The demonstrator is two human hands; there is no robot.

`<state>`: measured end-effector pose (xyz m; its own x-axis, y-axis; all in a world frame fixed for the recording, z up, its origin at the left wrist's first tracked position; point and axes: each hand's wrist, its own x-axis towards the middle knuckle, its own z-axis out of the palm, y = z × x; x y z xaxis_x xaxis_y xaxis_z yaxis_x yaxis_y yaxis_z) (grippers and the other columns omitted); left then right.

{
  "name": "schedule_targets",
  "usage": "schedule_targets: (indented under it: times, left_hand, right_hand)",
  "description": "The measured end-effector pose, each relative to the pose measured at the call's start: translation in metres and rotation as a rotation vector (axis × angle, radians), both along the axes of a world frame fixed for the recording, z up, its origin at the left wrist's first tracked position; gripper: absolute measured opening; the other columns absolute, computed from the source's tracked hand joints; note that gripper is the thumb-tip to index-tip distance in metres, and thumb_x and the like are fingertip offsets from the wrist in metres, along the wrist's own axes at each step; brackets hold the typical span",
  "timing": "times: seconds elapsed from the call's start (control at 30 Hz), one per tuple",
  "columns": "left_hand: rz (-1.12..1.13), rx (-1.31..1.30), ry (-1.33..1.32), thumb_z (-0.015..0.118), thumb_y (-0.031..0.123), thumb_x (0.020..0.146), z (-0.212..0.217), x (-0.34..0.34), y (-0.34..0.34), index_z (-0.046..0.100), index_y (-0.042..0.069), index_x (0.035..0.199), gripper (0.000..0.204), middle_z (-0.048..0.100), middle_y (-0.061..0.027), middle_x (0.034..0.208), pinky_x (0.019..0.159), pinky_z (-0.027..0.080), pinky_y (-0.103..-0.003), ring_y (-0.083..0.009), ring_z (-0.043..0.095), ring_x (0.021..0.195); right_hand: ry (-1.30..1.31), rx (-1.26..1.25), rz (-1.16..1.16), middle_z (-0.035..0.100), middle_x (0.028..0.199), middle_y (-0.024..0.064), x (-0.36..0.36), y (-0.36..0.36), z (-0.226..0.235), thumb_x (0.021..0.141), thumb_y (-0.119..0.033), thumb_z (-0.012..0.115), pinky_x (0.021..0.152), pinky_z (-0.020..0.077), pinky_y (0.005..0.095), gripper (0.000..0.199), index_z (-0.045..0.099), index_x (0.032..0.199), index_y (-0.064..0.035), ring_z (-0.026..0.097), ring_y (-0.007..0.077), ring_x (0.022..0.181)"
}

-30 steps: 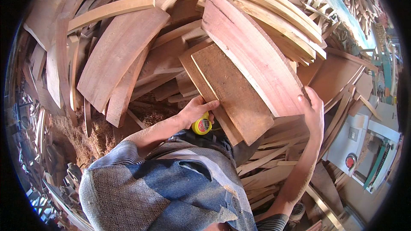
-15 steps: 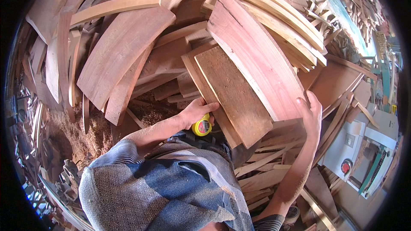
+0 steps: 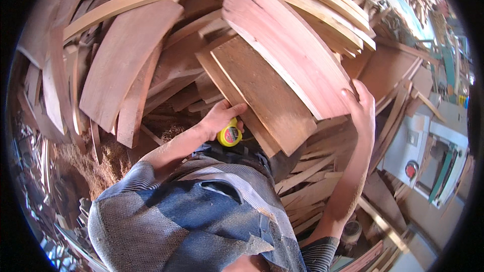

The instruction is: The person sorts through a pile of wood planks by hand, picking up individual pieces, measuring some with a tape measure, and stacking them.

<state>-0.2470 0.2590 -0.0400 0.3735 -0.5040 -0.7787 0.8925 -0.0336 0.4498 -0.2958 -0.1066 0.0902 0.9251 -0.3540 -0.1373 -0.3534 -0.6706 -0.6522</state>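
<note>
My right hand (image 3: 362, 103) is closed around the near right end of a wide, curved pinkish wooden board (image 3: 290, 45), its fingers over the outer edge. My left hand (image 3: 223, 117) is closed on a yellow tape measure (image 3: 230, 135), and its thumb rests on the edge of a brown plank (image 3: 241, 102). On top of that plank lies a thicker, rough brown board (image 3: 264, 93). The pinkish board overlaps the far side of the rough one. Part of the tape measure is hidden by my left fingers.
Large curved boards (image 3: 128, 60) are heaped to the left. Pale curved strips (image 3: 322, 7) lie stacked at the far side. Sawdust (image 3: 108, 166) covers the lower left. A light-grey machine with a red button (image 3: 411, 170) stands at the right. Thin offcuts (image 3: 307, 186) lie below the boards.
The whole view has shifted, so boards and hands appear higher and farther left. My right hand keeps its grip on the pinkish board; my left still holds the tape measure.
</note>
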Motion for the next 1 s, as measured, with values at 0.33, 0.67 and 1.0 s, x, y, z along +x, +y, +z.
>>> schedule_targets:
  times: [0.33, 0.67, 1.0]
  left_hand:
    - [-0.024, -0.008, -0.033, 0.067, 0.026, 0.099, -0.006, 0.001, 0.001, 0.054, 0.006, 0.117, 0.03, 0.062, -0.0053, 0.09, 0.06, 0.061, -0.035, -0.0159, 0.065, 0.064]
    - [0.001, -0.103, -0.023, 0.068, 0.027, 0.098, -0.007, -0.001, 0.004, 0.054, 0.007, 0.119, 0.032, 0.065, -0.0043, 0.093, 0.064, 0.062, -0.034, -0.0147, 0.067, 0.068]
    - [-0.017, -0.139, -0.083, 0.065, 0.029, 0.101, -0.009, -0.003, 0.004, 0.056, 0.004, 0.114, 0.03, 0.065, -0.0059, 0.088, 0.06, 0.059, -0.031, -0.0149, 0.065, 0.065]
  right_hand:
    - [-0.066, -0.017, -0.03, 0.072, 0.098, 0.0157, 0.0, -0.002, -0.013, 0.087, -0.022, 0.077, 0.084, 0.0509, 0.0312, 0.046, 0.063, 0.12, 0.0064, 0.065, 0.016, 0.09]
    - [-0.11, -0.158, 0.027, 0.073, 0.093, 0.0183, -0.019, 0.037, 0.008, 0.087, -0.018, 0.076, 0.073, 0.0533, 0.0335, 0.039, 0.066, 0.118, 0.0031, 0.07, 0.0213, 0.08]
    - [-0.293, -0.527, 0.201, 0.075, 0.105, 0.0152, -0.057, 0.095, 0.007, 0.079, -0.019, 0.083, 0.079, 0.0608, 0.0376, 0.04, 0.07, 0.112, -0.0004, 0.074, 0.0291, 0.092]
